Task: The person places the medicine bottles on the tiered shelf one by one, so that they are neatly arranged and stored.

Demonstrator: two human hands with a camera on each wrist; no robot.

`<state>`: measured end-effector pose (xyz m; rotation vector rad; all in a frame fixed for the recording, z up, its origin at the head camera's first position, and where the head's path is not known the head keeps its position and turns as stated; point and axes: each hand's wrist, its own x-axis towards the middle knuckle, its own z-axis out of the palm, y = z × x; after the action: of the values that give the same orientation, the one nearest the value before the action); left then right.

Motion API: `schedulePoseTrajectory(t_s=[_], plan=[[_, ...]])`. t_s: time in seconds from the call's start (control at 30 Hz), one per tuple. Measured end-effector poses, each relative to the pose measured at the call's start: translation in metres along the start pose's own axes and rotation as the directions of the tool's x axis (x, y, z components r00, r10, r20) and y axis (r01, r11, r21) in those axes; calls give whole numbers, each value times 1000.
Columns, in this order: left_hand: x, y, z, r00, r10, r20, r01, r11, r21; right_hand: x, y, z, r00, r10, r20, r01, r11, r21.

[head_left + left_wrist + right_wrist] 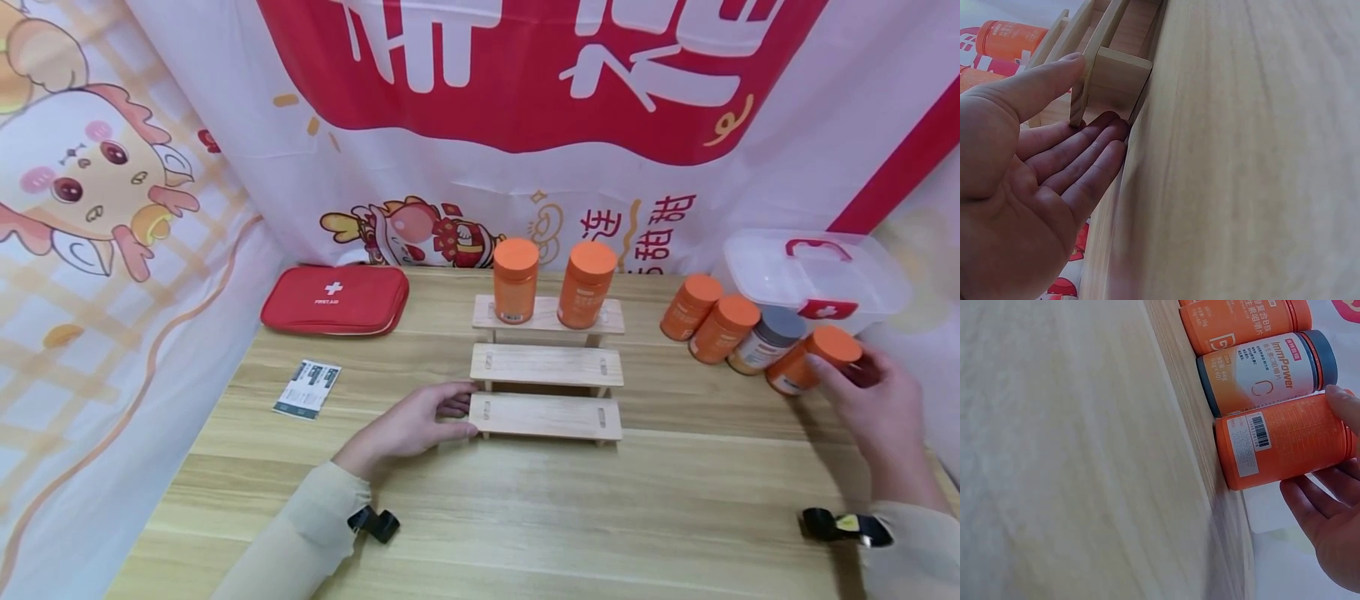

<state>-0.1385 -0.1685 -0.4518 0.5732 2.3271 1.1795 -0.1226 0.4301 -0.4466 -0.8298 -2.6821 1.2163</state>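
My right hand holds the rightmost orange pill bottle near its lid, the thumb on the lid side and the fingers round the far side. Beside that bottle stands a grey-capped pill bottle, then two more orange bottles to the left. At the left end of a three-step wooden stand, my left hand grips the lowest step across its width, with thumb in front and fingers behind. On the top step stand two orange-capped bottles, the left one and the right one.
A red first-aid pouch lies at the back left, with a printed blister pack in front of it. A clear lidded box with a red handle stands behind the right-hand bottles. Printed cloth hangs behind the wooden table.
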Motion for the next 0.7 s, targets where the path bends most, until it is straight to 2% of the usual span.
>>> schedulePoseTrajectory(t_s=[0.13, 0.4, 0.7], plan=[[0, 0, 0, 1000, 3, 5, -3, 1000, -9, -6, 1, -2, 1000, 19, -19, -19, 1000, 1], [0, 0, 0, 1000, -1, 5, 2, 1000, -8, -19, 0, -6, 998, 3, -66, -4, 1000, -17], [0, -1, 0, 1000, 14, -1, -14, 1000, 0, -34, -6, -9, 995, 41, -89, -42, 999, -13]])
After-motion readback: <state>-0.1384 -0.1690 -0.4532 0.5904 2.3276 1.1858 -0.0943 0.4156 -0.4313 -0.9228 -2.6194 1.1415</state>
